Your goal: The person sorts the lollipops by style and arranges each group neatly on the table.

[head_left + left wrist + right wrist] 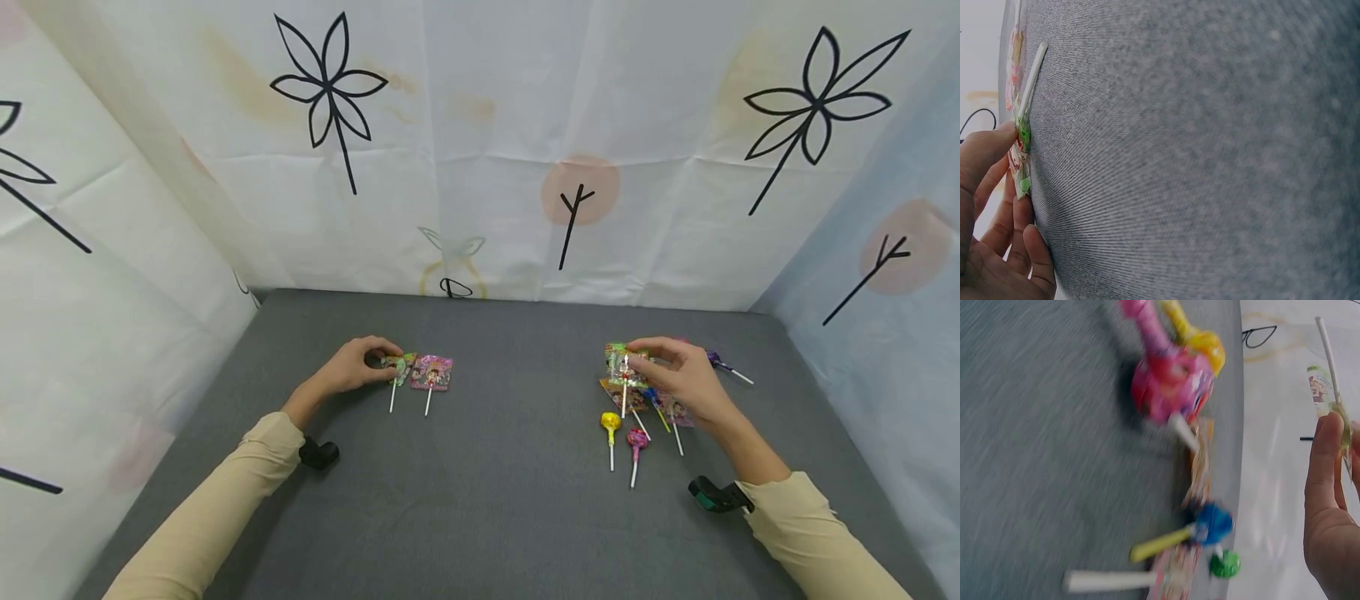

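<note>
At the left of the table my left hand pinches a lollipop in a flat green wrapper. The left wrist view shows the thumb and fingertips on that wrapper, low against the cloth. Just right of it lies a lollipop in a flat pink wrapper. My right hand pinches another lollipop in a flat green and clear wrapper, stick downward in the head view. In the right wrist view, that lollipop is lifted above a pile of lollipops.
Beneath and around the right hand lie a yellow round lollipop, a pink round one, a blue one, an orange flat-wrapped one and a purple one. A patterned white curtain stands behind the grey table.
</note>
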The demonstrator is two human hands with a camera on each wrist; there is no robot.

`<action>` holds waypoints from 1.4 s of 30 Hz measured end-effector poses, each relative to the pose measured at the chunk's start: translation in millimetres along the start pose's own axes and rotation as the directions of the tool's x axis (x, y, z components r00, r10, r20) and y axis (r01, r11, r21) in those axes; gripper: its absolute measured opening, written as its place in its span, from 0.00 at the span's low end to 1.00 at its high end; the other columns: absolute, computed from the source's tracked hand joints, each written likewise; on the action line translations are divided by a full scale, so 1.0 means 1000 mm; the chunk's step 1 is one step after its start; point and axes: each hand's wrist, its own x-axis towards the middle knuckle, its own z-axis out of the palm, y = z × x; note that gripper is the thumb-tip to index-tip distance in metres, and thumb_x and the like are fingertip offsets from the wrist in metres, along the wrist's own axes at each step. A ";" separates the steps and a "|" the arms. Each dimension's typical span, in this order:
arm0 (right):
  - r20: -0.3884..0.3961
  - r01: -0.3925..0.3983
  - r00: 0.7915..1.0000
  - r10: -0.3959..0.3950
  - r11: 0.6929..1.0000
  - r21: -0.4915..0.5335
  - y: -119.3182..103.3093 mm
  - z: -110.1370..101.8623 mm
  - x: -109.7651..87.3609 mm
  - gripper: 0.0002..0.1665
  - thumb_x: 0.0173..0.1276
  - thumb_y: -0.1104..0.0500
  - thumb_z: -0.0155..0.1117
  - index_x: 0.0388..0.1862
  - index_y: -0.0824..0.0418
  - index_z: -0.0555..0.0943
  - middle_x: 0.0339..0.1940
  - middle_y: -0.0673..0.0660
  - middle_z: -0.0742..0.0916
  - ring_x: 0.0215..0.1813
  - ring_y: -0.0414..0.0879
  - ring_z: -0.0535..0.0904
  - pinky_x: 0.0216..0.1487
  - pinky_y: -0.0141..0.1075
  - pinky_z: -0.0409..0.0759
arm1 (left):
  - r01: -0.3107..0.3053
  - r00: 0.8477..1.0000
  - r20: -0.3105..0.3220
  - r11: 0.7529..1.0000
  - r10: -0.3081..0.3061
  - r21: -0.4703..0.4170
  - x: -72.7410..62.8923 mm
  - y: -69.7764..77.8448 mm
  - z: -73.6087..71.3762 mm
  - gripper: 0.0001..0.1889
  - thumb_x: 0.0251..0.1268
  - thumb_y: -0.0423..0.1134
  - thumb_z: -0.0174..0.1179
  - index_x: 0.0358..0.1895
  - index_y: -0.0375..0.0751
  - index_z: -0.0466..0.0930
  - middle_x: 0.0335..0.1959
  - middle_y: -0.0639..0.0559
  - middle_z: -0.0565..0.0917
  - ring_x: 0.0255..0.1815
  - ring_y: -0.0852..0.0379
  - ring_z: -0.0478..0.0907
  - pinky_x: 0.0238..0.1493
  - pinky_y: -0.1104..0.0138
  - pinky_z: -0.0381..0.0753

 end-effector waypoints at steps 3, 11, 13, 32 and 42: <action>0.023 -0.001 1.000 -0.001 0.997 0.072 0.000 0.008 0.005 0.19 0.75 0.66 0.63 0.61 0.75 0.78 0.54 0.63 0.83 0.46 0.44 0.85 0.45 0.39 0.83 | -0.003 1.000 -0.004 1.000 0.003 -0.006 -0.001 0.000 0.001 0.16 0.64 0.36 0.72 0.54 0.38 0.85 0.52 0.44 0.83 0.50 0.45 0.78 0.53 0.47 0.74; 0.057 -0.055 0.997 0.046 0.986 0.155 -0.002 0.033 0.015 0.21 0.72 0.66 0.68 0.60 0.75 0.78 0.51 0.67 0.83 0.47 0.46 0.87 0.44 0.45 0.84 | 0.006 1.000 -0.001 1.000 -0.006 -0.010 -0.003 -0.001 0.002 0.16 0.64 0.36 0.72 0.54 0.37 0.85 0.52 0.43 0.82 0.51 0.44 0.77 0.53 0.46 0.74; 0.065 -0.066 0.996 0.056 0.984 0.165 -0.002 0.039 0.017 0.21 0.71 0.66 0.69 0.60 0.75 0.78 0.50 0.67 0.83 0.45 0.45 0.87 0.42 0.45 0.84 | 0.007 1.000 -0.001 1.000 -0.007 -0.011 -0.003 -0.002 0.002 0.16 0.65 0.36 0.72 0.54 0.37 0.85 0.52 0.44 0.82 0.50 0.45 0.77 0.53 0.47 0.74; 0.115 -0.071 0.992 0.051 0.982 0.176 -0.002 0.085 0.035 0.20 0.69 0.64 0.72 0.58 0.68 0.81 0.47 0.65 0.86 0.37 0.52 0.84 0.42 0.53 0.82 | 0.010 1.000 -0.011 1.000 -0.010 -0.009 -0.003 0.003 0.003 0.16 0.64 0.36 0.72 0.54 0.37 0.85 0.52 0.43 0.82 0.51 0.43 0.77 0.53 0.46 0.74; 0.165 -0.068 0.986 0.040 0.984 0.167 0.000 0.106 0.048 0.21 0.68 0.65 0.72 0.59 0.68 0.81 0.52 0.67 0.85 0.41 0.54 0.84 0.44 0.49 0.82 | 0.019 1.000 -0.008 1.000 -0.019 -0.009 -0.004 0.005 0.001 0.16 0.65 0.36 0.72 0.55 0.38 0.85 0.53 0.43 0.82 0.52 0.43 0.77 0.54 0.46 0.74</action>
